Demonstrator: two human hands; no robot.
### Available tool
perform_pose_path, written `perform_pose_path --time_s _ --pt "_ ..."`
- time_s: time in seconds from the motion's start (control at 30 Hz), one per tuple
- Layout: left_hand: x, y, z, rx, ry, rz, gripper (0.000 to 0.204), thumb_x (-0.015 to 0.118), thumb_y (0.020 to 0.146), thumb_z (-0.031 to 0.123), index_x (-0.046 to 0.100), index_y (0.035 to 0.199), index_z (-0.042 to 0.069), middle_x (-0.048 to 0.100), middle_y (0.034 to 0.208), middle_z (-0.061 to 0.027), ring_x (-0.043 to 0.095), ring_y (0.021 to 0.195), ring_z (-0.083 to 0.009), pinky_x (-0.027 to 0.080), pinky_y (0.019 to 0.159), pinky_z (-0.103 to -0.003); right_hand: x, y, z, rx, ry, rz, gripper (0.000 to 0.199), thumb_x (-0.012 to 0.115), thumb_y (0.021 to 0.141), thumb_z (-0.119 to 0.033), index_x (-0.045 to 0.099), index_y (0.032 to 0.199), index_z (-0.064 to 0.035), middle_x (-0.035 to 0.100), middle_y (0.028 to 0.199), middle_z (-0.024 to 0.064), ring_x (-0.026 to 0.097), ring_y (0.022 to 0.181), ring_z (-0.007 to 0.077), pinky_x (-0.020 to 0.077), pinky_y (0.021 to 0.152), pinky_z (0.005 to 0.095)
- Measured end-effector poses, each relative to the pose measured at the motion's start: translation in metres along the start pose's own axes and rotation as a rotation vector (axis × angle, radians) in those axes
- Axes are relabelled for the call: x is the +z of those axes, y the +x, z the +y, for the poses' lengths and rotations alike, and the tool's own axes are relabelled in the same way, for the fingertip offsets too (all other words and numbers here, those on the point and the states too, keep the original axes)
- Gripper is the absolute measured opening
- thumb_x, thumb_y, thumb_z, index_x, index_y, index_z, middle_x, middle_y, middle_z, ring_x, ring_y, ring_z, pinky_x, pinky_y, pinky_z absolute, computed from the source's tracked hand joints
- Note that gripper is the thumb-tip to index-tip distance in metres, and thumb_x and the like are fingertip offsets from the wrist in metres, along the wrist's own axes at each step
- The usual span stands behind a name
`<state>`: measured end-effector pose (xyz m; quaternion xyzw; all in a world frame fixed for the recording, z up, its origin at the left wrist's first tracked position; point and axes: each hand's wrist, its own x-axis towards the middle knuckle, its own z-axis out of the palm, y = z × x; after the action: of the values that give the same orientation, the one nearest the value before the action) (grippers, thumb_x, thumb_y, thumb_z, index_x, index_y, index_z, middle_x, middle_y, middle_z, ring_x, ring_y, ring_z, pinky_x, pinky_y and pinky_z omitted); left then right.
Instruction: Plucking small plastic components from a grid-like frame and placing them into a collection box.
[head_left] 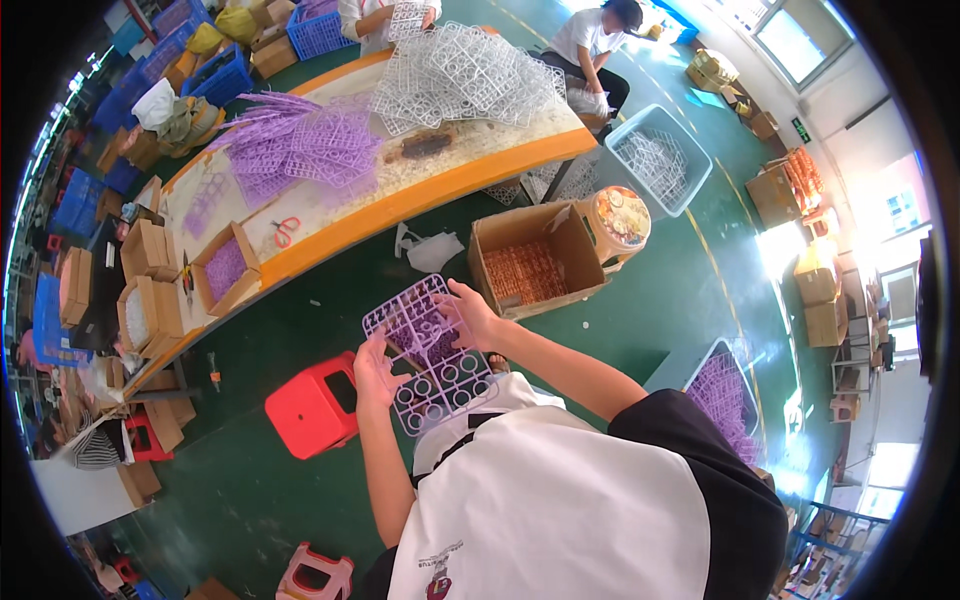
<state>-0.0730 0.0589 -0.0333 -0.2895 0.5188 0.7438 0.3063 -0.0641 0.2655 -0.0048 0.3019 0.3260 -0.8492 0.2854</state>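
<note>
1. Far left, a row of small cardboard boxes (150,250) is lined up along the end of the long worktop (440,190), one of them filled with purple bits.
2. A pair of orange-handled scissors (285,231) is laid on the worktop just beside those boxes, with a heap of purple grids (300,145) piled behind it.
3. A red stool (312,405) is parked on the green floor (250,480), just left of the hands.
4. The left hand (376,372) is closed on the lower left edge of the purple plastic grid (430,350), thumb over the frame. So that grip is holding the grid.
5. The grid itself is held up in the air in front of the chest, between both hands and tilted a bit, with round rings seen in its lower cells.
6. The right hand (468,312) is clamped on the grid's upper right edge, fingers curled over it.
7. Just right of that, an open cardboard box (530,260) of orange parts is set on the floor.
8. A pile of white grids (460,75) is heaped at the far end of the worktop.
9. Further right, a grey bin (660,155) holds more white grids.
</note>
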Motion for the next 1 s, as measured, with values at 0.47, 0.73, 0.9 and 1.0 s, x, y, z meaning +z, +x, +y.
perform_pose_path --time_s 0.47,0.73,0.9,1.0 --pt "-0.021 0.002 0.001 0.244 -0.419 -0.415 0.041 0.036 0.096 0.028 0.036 0.130 0.005 0.045 0.129 -0.0187 0.045 0.120 -0.0361 0.042 0.096 -0.049 -0.014 0.002 0.006 -0.075 -0.133 -0.278 0.044 0.042 0.093 -0.032 0.045 0.123 -0.0002 0.054 0.119 0.0141 0.052 0.110 0.0220 0.0406 0.095 0.0368" --pt "-0.023 0.001 0.000 0.264 -0.424 -0.422 0.043 0.039 0.095 0.028 0.036 0.130 0.004 0.045 0.129 -0.0185 0.046 0.119 -0.0357 0.042 0.095 -0.050 -0.016 0.022 0.019 -0.326 -0.317 -0.161 0.024 0.053 0.087 -0.015 0.053 0.107 -0.0038 0.055 0.100 0.0058 0.055 0.093 0.0136 0.0452 0.085 0.0286" --pt "-0.030 0.005 0.000 0.284 -0.490 -0.428 0.041 0.040 0.095 0.027 0.038 0.130 0.005 0.047 0.127 -0.0183 0.045 0.120 -0.0346 0.042 0.096 -0.051 0.013 0.000 0.009 -0.196 -0.193 -0.186 0.035 0.055 0.084 -0.023 0.049 0.113 -0.0048 0.053 0.110 0.0089 0.055 0.098 0.0169 0.0464 0.086 0.0317" --pt "-0.030 0.010 0.002 0.314 -0.533 -0.410 0.039 0.040 0.095 0.027 0.039 0.128 0.005 0.048 0.126 -0.0179 0.045 0.120 -0.0334 0.042 0.096 -0.051 0.001 0.001 0.013 -0.187 -0.179 -0.243 0.038 0.055 0.086 -0.027 0.049 0.115 -0.0024 0.058 0.103 0.0104 0.061 0.091 0.0193 0.0505 0.083 0.0341"
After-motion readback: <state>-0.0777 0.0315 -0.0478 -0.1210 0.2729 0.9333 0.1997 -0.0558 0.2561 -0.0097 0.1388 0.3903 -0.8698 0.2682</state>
